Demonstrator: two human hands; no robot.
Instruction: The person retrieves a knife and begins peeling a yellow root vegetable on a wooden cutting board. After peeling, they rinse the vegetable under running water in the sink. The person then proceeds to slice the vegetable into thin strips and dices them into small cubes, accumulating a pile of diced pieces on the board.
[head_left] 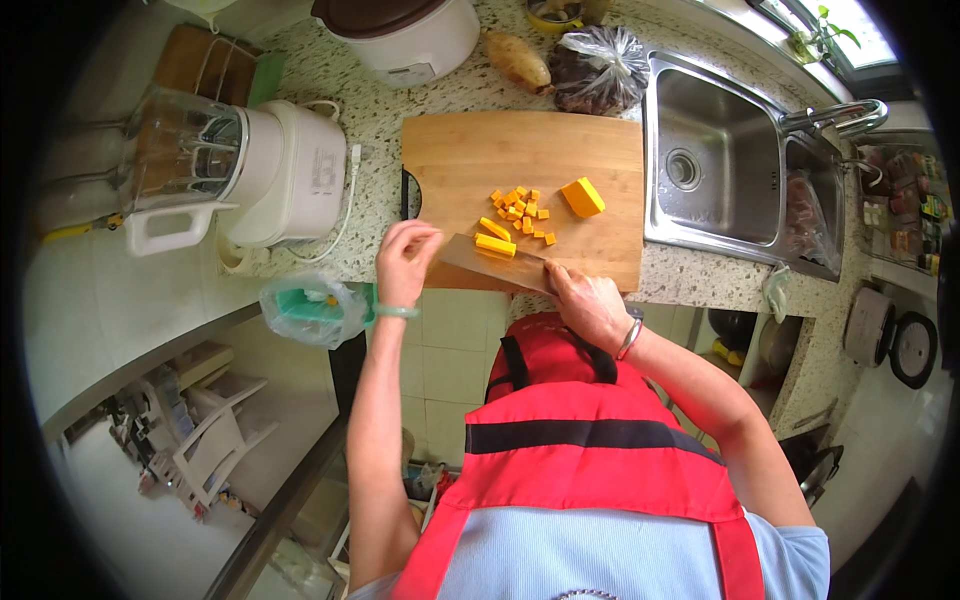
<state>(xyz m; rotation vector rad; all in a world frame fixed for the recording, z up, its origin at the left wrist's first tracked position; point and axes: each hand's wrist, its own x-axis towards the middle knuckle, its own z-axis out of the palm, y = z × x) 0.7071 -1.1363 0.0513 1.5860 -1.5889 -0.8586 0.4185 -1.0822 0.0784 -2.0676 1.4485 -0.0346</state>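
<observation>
A wide-bladed kitchen knife [497, 265] lies low over the near edge of the wooden cutting board [520, 145], its blade pointing left. My right hand [590, 305] is closed round its handle. Close to the blade's far end is my left hand [405, 262], fingers curled together; whether they hold anything is hidden. Just beyond the blade rest orange sticks [495, 245] of what looks like pumpkin. Small orange cubes [518, 205] are heaped behind them, a few lying loose. A larger orange block [582, 197] sits to their right.
Left of the board stands a white blender [290, 175], its cord on the counter. A bag-lined green bin [315, 308] hangs at the counter's front. Behind the board are a white cooker [410, 50], a brown root [517, 60] and a plastic bag [600, 70]. A steel sink [715, 150] adjoins right.
</observation>
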